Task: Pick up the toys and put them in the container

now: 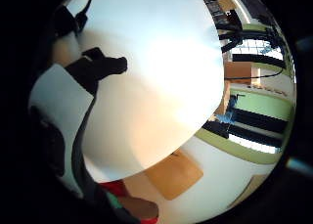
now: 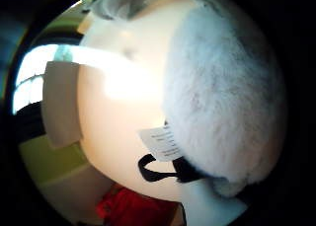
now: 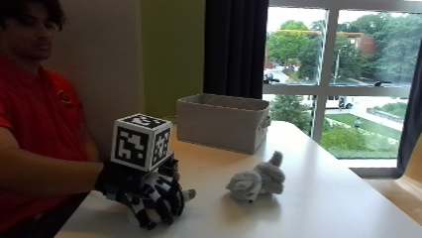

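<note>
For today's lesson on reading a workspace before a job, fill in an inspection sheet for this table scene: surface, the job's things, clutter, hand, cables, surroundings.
Surface: white table, bare around the things.
Job's things: grey plush toy lying on the table, apart from the container; grey fabric container standing upright further back, its inside hidden.
Clutter: nothing seen.
Hand: gloved right hand resting low on the table's near edge, beside the plush toy, which fills the thumb side palm view; whether its fingers hold anything cannot be told.
Cables: nothing seen on the table.
Surroundings: window with a dark curtain, green wall behind.

Outside view across table, palm views close above it
</note>
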